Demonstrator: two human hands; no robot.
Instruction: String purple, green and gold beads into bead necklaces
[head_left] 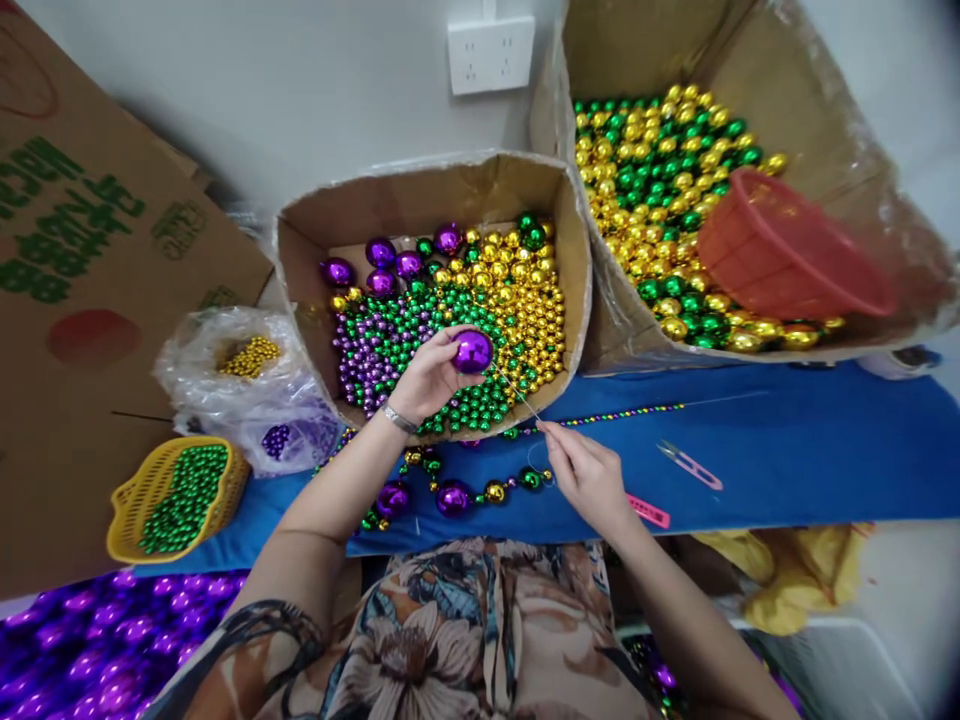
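Observation:
My left hand (435, 372) grips a large shiny purple ball (473, 352) over the middle cardboard box (450, 195). In my right hand (585, 470), a thin needle or wire (517, 390) is pinched between thumb and fingers. Its far end reaches the purple ball's right side; whether it is inside a hole I cannot tell. Below my hands, a strung bead garland (454, 498) of purple, gold and green balls lies on the blue cloth (810, 440). The middle box holds loose purple, green and gold beads (525, 290).
Pink thread snips (690, 465) and a pink tag-like strip (649, 512) lie right. A taller box (637, 50) holds beads and a red basket (795, 250). Left are a yellow basket (124, 510) of green beads and plastic bags (202, 340). Purple balls (97, 640) fill the lower left.

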